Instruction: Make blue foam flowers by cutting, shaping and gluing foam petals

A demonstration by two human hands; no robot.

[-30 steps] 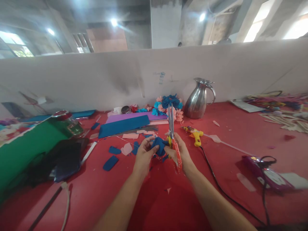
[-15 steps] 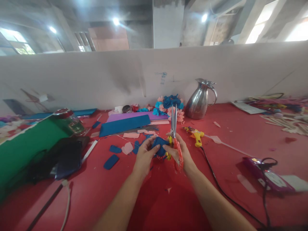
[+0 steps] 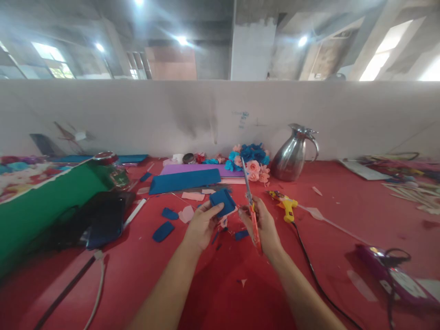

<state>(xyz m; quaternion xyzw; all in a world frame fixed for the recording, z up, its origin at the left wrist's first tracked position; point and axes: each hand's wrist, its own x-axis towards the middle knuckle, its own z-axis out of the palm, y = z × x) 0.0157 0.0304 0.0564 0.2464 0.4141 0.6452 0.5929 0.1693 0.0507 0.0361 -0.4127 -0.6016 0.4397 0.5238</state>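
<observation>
My left hand (image 3: pixel 202 223) pinches a folded piece of dark blue paper (image 3: pixel 222 202) between thumb and fingers, held above the table. In my right hand (image 3: pixel 266 228) is a pair of scissors (image 3: pixel 253 219) with red-orange handles, its blades pointing up and away from me. The fingertips of the right hand are near the paper's right edge but apart from it. Beneath and around the hands lie blue paper pieces (image 3: pixel 163 231) and a pink paper piece (image 3: pixel 186 214). Small scraps are partly hidden behind the hands.
A yellow glue gun (image 3: pixel 288 206) with a black cord lies right of the hands. Behind stand paper flowers (image 3: pixel 253 166) and a steel jug (image 3: pixel 291 153). Blue paper strips (image 3: pixel 185 181) lie at the back; a green box (image 3: pixel 58 211) and a dark phone (image 3: pixel 106 222) are left.
My right hand has let go of the blue paper and moved away to the right with the scissors. My left hand now holds the paper alone, turned flatter. The view has shifted slightly.
</observation>
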